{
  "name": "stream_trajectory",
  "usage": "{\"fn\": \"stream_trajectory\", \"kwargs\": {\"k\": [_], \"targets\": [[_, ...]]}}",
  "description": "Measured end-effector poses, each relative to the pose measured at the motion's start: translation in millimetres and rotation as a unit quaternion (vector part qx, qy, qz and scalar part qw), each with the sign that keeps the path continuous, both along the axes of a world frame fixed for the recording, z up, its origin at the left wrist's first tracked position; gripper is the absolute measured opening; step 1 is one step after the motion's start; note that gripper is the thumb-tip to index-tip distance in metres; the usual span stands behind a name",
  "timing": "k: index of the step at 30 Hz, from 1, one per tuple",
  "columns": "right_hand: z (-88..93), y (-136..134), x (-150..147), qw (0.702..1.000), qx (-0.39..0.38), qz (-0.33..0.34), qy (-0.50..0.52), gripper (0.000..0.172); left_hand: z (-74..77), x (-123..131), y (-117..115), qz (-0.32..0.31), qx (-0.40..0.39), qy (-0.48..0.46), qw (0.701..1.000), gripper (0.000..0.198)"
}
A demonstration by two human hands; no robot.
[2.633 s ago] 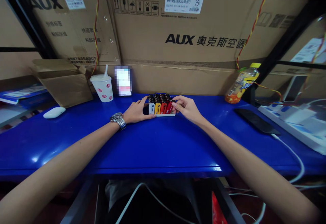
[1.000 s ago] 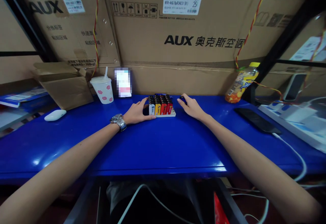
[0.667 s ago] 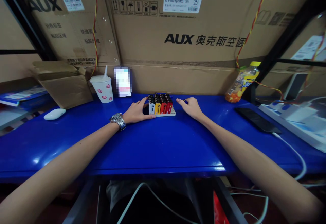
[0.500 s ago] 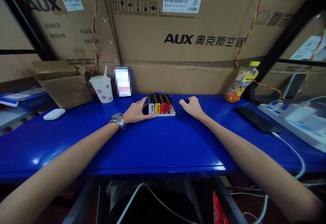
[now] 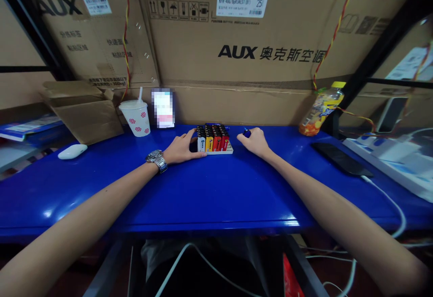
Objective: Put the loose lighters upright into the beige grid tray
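Several lighters point(image 5: 217, 143) stand upright in tight rows in a shallow white tray point(image 5: 231, 151); the front ones are white, yellow and red. My left hand point(image 5: 179, 148) grips the left side of the tray, its thumb along the front corner and its fingers behind. To the right of the tray, my right hand point(image 5: 255, 141) is closed around a dark blue lighter point(image 5: 247, 133), of which only one end shows above the fingers. The tray's right end shows a bare strip beside the lighters.
On the blue table point(image 5: 209, 193), a paper cup with a straw point(image 5: 137, 119) and a lit phone point(image 5: 163, 107) stand behind my left hand. A white earphone case point(image 5: 72, 151) lies far left. At right are a drink bottle point(image 5: 320, 110), a black phone point(image 5: 340, 158) and a power strip point(image 5: 389, 157).
My right hand has shifted very slightly, and a bit more of the blue lighter's end shows. My left hand and the tray have stayed put.
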State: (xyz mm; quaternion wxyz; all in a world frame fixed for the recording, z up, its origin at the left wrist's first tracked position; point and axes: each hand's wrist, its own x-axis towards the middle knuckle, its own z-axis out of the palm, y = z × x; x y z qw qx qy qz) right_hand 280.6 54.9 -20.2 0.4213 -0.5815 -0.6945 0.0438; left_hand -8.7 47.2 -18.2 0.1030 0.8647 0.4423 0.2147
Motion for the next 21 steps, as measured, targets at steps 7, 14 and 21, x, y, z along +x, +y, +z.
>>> {"fn": "stream_trajectory", "kwargs": {"k": [7,14,21], "targets": [[1.6,-2.2,-1.2,1.0,-0.014,0.005,-0.005,0.033,3.0,1.8,-2.3,0.012,-0.011,0.013,1.0,0.105],[-2.9,5.2,-1.6,0.971,-0.116,0.126,0.167,0.051,5.4,1.8,-2.9,0.0,-0.03,-0.006,1.0,0.105],[1.3,0.4,-15.4,0.977,-0.005,0.171,0.129,0.037,11.4,1.1,-6.7,-0.031,-0.094,-0.072,0.992,0.107]]}}
